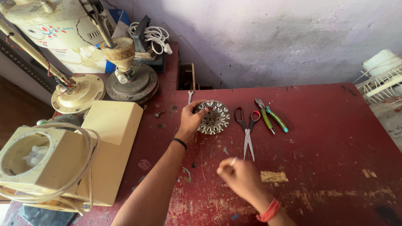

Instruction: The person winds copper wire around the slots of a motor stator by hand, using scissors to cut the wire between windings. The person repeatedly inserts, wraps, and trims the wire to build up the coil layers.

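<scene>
The worn red desk [335, 138] carries a perforated metal disc [214, 117] near its centre, scissors [247, 129] and green-handled pliers [270, 115] at three o'clock from it, and a cream fan housing [106, 142] at eight o'clock.

white fan guard [383, 83] - cut by right edge; right hand's [240, 178] item - too small

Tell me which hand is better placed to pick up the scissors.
Probably the right hand. It hovers just below the tips of the scissors, pinching only a small pale piece, while the left hand already grips the round metal disc on the scissors' far side.
</scene>
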